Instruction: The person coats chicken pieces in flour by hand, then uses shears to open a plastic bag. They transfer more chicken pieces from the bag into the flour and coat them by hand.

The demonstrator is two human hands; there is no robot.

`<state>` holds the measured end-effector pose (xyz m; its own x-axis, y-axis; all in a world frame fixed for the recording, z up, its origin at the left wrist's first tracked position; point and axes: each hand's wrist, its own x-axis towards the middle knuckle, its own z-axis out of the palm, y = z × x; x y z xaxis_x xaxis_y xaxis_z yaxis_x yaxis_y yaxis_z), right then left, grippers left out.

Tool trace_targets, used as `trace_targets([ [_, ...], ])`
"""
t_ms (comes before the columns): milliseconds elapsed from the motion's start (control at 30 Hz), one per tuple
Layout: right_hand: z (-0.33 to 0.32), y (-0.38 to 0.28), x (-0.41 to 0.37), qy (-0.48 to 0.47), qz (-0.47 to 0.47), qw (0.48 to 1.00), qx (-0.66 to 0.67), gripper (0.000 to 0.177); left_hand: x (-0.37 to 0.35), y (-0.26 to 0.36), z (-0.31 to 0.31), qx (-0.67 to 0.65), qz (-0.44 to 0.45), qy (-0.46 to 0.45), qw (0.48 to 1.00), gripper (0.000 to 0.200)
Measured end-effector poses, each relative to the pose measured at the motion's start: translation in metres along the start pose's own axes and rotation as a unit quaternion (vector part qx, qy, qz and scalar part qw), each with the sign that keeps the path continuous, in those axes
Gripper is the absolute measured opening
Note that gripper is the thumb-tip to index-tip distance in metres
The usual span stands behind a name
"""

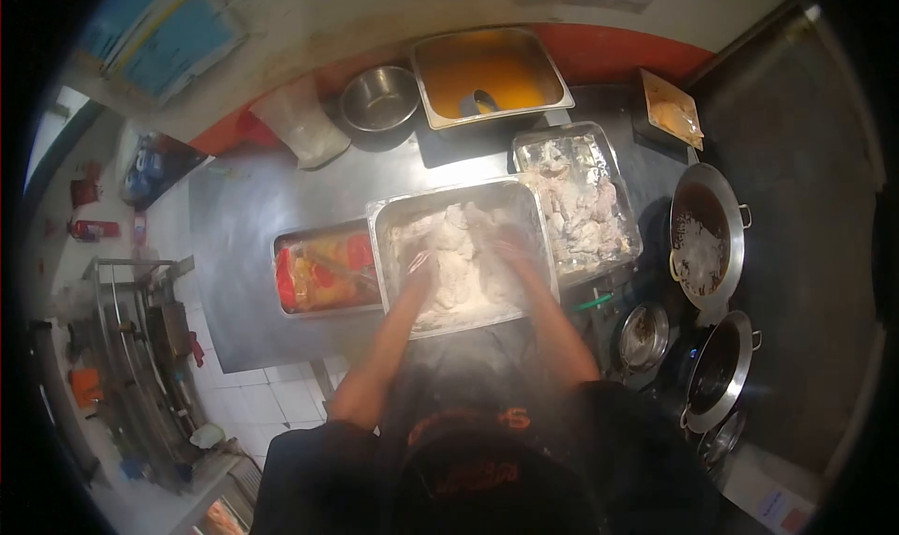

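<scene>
Both hands are inside a deep metal pan [376, 245] of white flour. Floured pieces [456, 245] are heaped in the middle of the pan, between the hands. My left hand [419, 271] is at the left side of the heap, blurred and coated in flour. At the right side of the heap, my right hand [514, 257] is smeared by motion, its fingers hard to make out. Just right of the pan lies a metal tray [629, 242] with more floured pieces. A sunken container [326, 271] with red and yellow contents is on the left.
At the back stand a pan of orange liquid [506, 57], a steel bowl [379, 98] and a plastic bag [304, 127]. Two dark-filled woks [702, 240] and a small round metal dish [643, 336] are at the right. A small container [671, 110] stands at the back right.
</scene>
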<state>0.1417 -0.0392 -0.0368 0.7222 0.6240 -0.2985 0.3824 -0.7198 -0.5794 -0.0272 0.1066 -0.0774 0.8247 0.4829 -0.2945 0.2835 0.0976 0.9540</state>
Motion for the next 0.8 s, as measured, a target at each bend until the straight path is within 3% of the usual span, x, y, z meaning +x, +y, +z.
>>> trace_targets([
  [33, 0.008, -0.006, 0.011, 0.005, -0.024, 1.0, -0.003, 0.041, 0.011, -0.003, 0.007, 0.015, 0.046, -0.015, 0.999, 0.048],
  [67, 0.065, 0.035, 0.046, 0.025, -0.083, 0.993, -0.083, 0.036, 0.016, 0.002, 0.013, 0.008, 0.046, -0.021, 0.999, 0.048],
  [100, 0.061, 0.033, 0.033, 0.003, -0.085, 0.977, 0.196, 0.034, 0.018, 0.005, 0.013, 0.0, 0.038, -0.027, 0.999, 0.048],
  [133, 0.052, 0.03, 0.006, -0.022, -0.082, 0.883, 0.461, 0.034, 0.017, 0.01, 0.01, -0.012, 0.015, -0.027, 0.999, 0.048],
  [200, 0.041, 0.051, 0.001, -0.093, -0.064, 0.757, 0.644, 0.042, 0.006, 0.018, -0.004, -0.021, -0.034, -0.008, 0.999, 0.048],
  [267, 0.043, 0.061, 0.004, -0.038, -0.102, 0.798, 0.592, 0.041, -0.006, 0.021, -0.019, -0.001, -0.075, 0.026, 0.997, 0.048],
  [367, 0.02, 0.037, 0.006, 0.003, -0.047, 0.94, 0.337, 0.039, -0.019, 0.029, -0.032, 0.047, -0.105, 0.077, 0.99, 0.048],
  [433, 0.02, 0.019, 0.007, 0.009, -0.007, 0.981, 0.195, 0.038, -0.019, 0.043, -0.022, 0.027, -0.09, 0.082, 0.992, 0.049],
  [567, 0.034, -0.001, 0.014, 0.021, 0.036, 0.993, 0.113, 0.038, 0.003, 0.057, 0.007, -0.147, -0.016, 0.036, 0.988, 0.054],
  [633, 0.021, -0.004, 0.01, 0.032, 0.046, 0.989, 0.136, 0.039, 0.022, 0.065, 0.007, -0.253, -0.044, 0.031, 0.966, 0.062],
  [700, 0.002, -0.004, 0.006, 0.039, 0.067, 0.987, 0.142, 0.04, 0.024, 0.065, 0.006, -0.266, -0.094, 0.018, 0.959, 0.063],
  [800, -0.019, -0.002, 0.004, 0.036, 0.102, 0.99, 0.092, 0.043, 0.004, 0.056, -0.008, -0.149, -0.186, -0.007, 0.971, 0.055],
])
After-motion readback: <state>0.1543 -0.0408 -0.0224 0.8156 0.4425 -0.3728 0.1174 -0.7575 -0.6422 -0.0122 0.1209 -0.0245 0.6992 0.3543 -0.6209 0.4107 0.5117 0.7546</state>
